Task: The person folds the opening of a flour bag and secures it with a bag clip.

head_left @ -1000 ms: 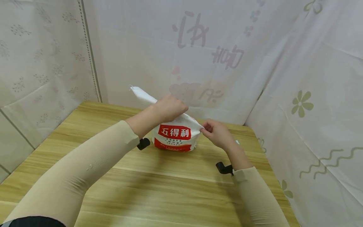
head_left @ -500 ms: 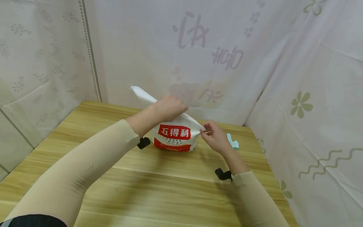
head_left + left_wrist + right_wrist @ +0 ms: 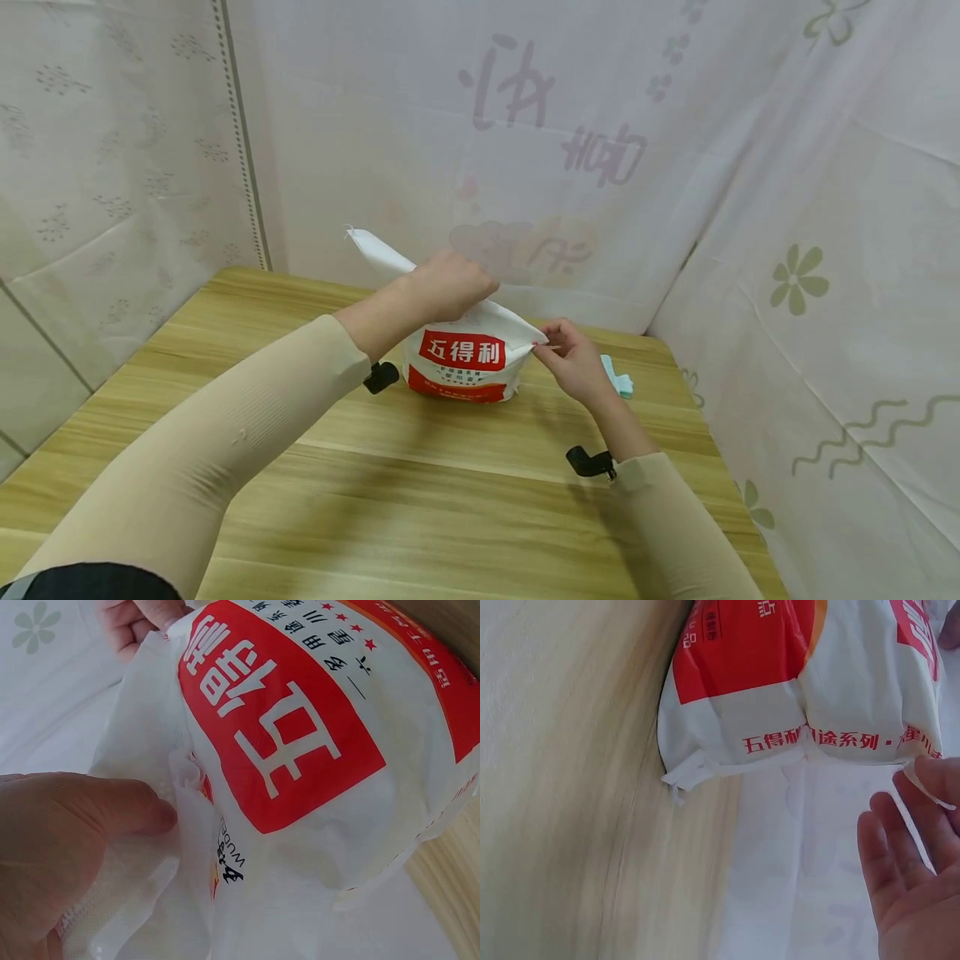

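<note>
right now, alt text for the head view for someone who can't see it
A person's left hand grips the upper edge of a white-and-red bag while the right hand pinches one corner, at a wooden table with a pale green item.

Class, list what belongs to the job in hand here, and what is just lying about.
Job in hand:
bag
left hand, gripping its top
right hand, pinching its corner

Just lying about:
pale green item, too small to identify
</note>
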Demonstrator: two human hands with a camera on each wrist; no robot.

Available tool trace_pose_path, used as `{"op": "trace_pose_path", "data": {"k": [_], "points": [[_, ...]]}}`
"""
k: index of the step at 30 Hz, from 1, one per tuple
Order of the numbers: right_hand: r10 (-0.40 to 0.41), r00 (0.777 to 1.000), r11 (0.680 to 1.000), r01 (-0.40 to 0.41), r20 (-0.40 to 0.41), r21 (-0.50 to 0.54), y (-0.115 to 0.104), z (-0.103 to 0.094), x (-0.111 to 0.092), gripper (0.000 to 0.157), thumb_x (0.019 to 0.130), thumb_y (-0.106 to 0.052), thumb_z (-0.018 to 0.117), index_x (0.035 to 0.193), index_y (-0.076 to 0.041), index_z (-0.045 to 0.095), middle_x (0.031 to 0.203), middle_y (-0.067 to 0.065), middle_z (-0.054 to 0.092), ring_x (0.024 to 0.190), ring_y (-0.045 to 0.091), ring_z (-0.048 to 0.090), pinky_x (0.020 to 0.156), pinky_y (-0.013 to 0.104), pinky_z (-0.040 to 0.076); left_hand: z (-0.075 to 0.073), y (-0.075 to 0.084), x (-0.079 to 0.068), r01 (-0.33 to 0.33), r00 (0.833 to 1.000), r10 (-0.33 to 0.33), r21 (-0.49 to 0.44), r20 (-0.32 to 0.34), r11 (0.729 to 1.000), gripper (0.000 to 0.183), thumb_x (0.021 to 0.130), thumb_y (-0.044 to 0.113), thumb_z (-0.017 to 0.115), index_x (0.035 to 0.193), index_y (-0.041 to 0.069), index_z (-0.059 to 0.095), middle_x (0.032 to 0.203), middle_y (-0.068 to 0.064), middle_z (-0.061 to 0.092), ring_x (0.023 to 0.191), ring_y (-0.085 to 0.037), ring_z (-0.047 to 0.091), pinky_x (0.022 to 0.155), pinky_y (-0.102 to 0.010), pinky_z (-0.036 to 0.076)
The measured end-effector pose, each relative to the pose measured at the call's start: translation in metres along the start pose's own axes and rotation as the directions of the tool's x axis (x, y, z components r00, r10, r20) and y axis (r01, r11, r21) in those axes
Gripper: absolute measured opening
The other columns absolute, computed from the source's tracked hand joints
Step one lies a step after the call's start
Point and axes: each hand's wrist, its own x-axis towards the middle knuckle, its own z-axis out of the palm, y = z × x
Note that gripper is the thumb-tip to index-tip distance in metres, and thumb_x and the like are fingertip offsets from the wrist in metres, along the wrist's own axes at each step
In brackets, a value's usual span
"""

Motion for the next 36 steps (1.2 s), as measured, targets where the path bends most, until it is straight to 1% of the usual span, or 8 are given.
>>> {"op": "trace_pose_path", "data": {"k": [6, 10, 17, 19, 22, 26, 30, 36], "points": [[0.014, 0.998, 1.000, -0.014, -0.069, -0.003, -0.003, 0.004, -0.002, 0.018, 0.105, -0.014, 0.073, 0.120, -0.007, 0.066, 0.110, 0.021, 0.080, 0.085, 0.018, 0.069, 0.071, 0.027, 0.053, 0.000, -0.001, -0.001, 0.009, 1.000, -0.009, -0.031, 0.013, 0.999, 0.016, 0.103, 0.006, 0.072, 0.116, 0.015, 0.076, 0.107, -0.005, 0.078, 0.097, -0.026, 0.072, 0.089, -0.044, 0.064], [-0.042, 0.988, 0.992, 0.024, -0.146, -0.125, -0.010, 0.010, -0.004, 0.015, 0.103, -0.014, 0.072, 0.116, -0.008, 0.067, 0.096, 0.016, 0.080, 0.076, 0.020, 0.066, 0.060, 0.028, 0.050, -0.002, -0.002, -0.002, 0.014, 1.000, -0.013, -0.039, 0.018, 0.999, 0.016, 0.102, 0.006, 0.074, 0.116, 0.014, 0.076, 0.107, -0.005, 0.078, 0.097, -0.026, 0.072, 0.090, -0.043, 0.064], [-0.177, 0.961, 0.882, 0.058, -0.214, -0.468, -0.023, 0.021, -0.004, 0.020, 0.100, -0.015, 0.066, 0.116, -0.005, 0.064, 0.083, 0.010, 0.074, 0.067, 0.027, 0.065, 0.073, 0.043, 0.054, -0.002, -0.003, -0.004, 0.017, 1.000, -0.016, -0.037, 0.018, 0.999, 0.015, 0.102, 0.005, 0.072, 0.114, 0.014, 0.075, 0.105, -0.005, 0.078, 0.094, -0.026, 0.071, 0.087, -0.044, 0.064], [-0.139, 0.973, 0.897, 0.045, -0.183, -0.440, -0.022, 0.020, -0.003, 0.022, 0.102, -0.016, 0.064, 0.120, -0.005, 0.062, 0.088, 0.012, 0.075, 0.071, 0.027, 0.066, 0.075, 0.043, 0.055, -0.001, -0.003, -0.003, 0.016, 1.000, -0.015, -0.040, 0.017, 0.999, 0.016, 0.101, 0.005, 0.073, 0.114, 0.014, 0.075, 0.105, -0.005, 0.078, 0.094, -0.026, 0.071, 0.086, -0.044, 0.064], [-0.025, 0.995, 0.961, -0.001, -0.094, -0.275, -0.020, 0.011, -0.002, 0.024, 0.105, -0.019, 0.063, 0.126, -0.007, 0.061, 0.106, 0.016, 0.075, 0.088, 0.030, 0.070, 0.069, 0.035, 0.054, -0.001, -0.002, -0.003, 0.010, 1.000, -0.009, -0.034, 0.016, 0.999, 0.017, 0.101, 0.005, 0.073, 0.114, 0.015, 0.075, 0.105, -0.004, 0.078, 0.093, -0.026, 0.071, 0.085, -0.044, 0.064], [0.058, 0.998, 0.993, -0.061, -0.031, -0.103, -0.016, 0.002, -0.002, 0.022, 0.109, -0.024, 0.064, 0.126, -0.009, 0.063, 0.120, 0.016, 0.071, 0.105, 0.032, 0.069, 0.083, 0.035, 0.056, -0.002, -0.002, -0.003, 0.007, 1.000, -0.006, -0.035, 0.016, 0.999, 0.017, 0.102, 0.005, 0.072, 0.115, 0.014, 0.075, 0.107, -0.005, 0.078, 0.095, -0.026, 0.071, 0.087, -0.044, 0.065], [0.024, 0.999, 0.994, -0.026, -0.026, -0.103, -0.012, 0.002, -0.001, 0.022, 0.110, -0.025, 0.067, 0.121, -0.007, 0.063, 0.112, 0.016, 0.072, 0.095, 0.029, 0.070, 0.075, 0.032, 0.058, -0.002, -0.002, -0.003, 0.014, 1.000, -0.013, -0.045, 0.016, 0.999, 0.017, 0.103, 0.006, 0.072, 0.118, 0.014, 0.075, 0.110, -0.005, 0.078, 0.098, -0.026, 0.071, 0.091, -0.044, 0.065], [-0.032, 0.998, 0.974, 0.019, -0.054, -0.224, -0.013, 0.008, 0.000, 0.015, 0.107, -0.019, 0.069, 0.114, -0.008, 0.061, 0.092, 0.011, 0.069, 0.077, 0.019, 0.064, 0.062, 0.028, 0.052, -0.001, -0.002, -0.004, 0.007, 1.000, -0.007, -0.034, 0.001, 0.999, 0.016, 0.103, 0.006, 0.071, 0.116, 0.014, 0.076, 0.109, -0.005, 0.078, 0.096, -0.027, 0.071, 0.089, -0.044, 0.065]]}}
